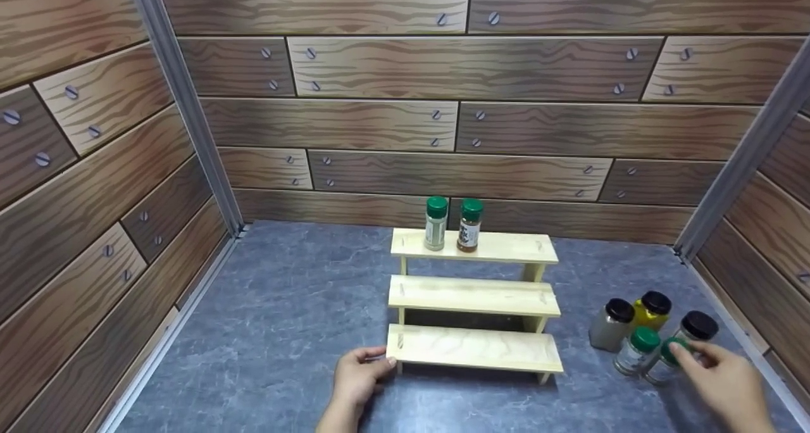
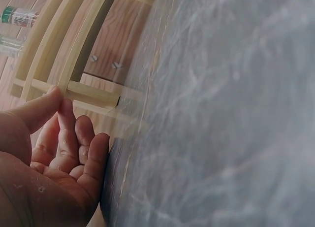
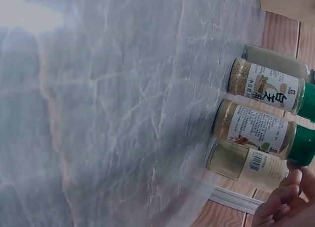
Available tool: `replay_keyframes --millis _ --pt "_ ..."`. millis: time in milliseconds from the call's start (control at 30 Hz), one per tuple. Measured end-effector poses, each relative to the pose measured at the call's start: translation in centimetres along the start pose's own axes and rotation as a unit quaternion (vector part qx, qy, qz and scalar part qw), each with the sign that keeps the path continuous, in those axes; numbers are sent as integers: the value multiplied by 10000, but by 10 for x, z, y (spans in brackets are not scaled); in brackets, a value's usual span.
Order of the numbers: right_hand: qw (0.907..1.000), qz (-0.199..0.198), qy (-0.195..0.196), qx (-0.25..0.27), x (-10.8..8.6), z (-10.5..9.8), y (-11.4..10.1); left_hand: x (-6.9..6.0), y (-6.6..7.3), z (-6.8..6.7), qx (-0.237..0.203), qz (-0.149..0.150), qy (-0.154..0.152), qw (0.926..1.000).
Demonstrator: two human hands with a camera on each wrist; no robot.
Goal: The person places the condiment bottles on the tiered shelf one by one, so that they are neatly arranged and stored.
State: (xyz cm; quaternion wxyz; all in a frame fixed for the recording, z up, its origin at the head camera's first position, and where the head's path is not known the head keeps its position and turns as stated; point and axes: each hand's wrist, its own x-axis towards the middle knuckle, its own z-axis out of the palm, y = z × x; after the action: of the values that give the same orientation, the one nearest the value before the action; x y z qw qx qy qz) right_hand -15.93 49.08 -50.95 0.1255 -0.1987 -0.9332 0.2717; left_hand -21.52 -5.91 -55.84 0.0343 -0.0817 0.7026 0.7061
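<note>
A three-step wooden rack stands in the middle of the table. My left hand pinches the left corner of its lowest step between thumb and index finger; the other fingers curl loosely in the left wrist view. Two green-capped spice jars, one pale and one reddish-brown, stand upright on the top step. At the right, my right hand holds a labelled spice jar by its green cap. That jar is upright, beside another green-capped jar with a white label.
Close behind the held jar stand black-capped jars: a grey one, a yellow one and another near the right wall. Wood-print panels enclose the grey marbled tabletop at the back and sides.
</note>
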Motion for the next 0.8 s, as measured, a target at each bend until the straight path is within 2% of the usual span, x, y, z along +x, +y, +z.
replay_keyframes --millis 233,367,433,533,633,733,800 --pt "9987 -48 -501 10 2 2 0 -1 2 -1 -56 17 -56 10000" --pt "9996 -51 -238 -138 -2 -1 -4 -2 1 0 55 -66 24 10000" --pt "9994 -138 102 -296 -5 -9 -14 -2 2 2 153 -116 75 9998" --pt "9933 -583 834 -543 -9 -34 -43 -2 4 4 247 -146 75 9996" --pt "9780 -1117 1739 -266 -7 -54 -87 -2 4 5 242 -139 72 9996" --pt "9665 -1412 2113 351 2 -63 -135 -3 4 3 165 -127 92 9997" --pt "9637 -1464 2104 752 10 -62 -162 -4 2 3 98 -127 68 9998"
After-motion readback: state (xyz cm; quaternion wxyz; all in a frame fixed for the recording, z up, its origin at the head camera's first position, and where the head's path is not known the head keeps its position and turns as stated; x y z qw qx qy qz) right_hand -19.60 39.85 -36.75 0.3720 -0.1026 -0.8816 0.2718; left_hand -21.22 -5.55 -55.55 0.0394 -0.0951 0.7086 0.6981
